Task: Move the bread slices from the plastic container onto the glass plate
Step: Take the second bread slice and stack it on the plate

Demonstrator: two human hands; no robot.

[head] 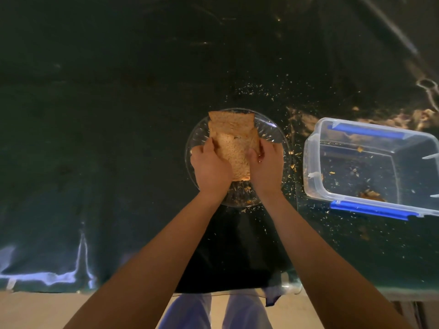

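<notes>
A stack of brown bread slices (234, 136) lies on the round glass plate (273, 131) in the middle of the dark table. My left hand (209, 166) grips the left side of the top slice and my right hand (267, 162) grips its right side. That top slice is tilted, with its near end raised over the plate. To the right stands the clear plastic container (311, 162) with blue clips. Only crumbs and a small bread scrap (370, 194) show inside it.
The dark glossy table cover (118, 138) is strewn with crumbs around the plate and container. The table's near edge (71, 292) runs across the bottom, with my legs below it. A bright reflection lies at the near left.
</notes>
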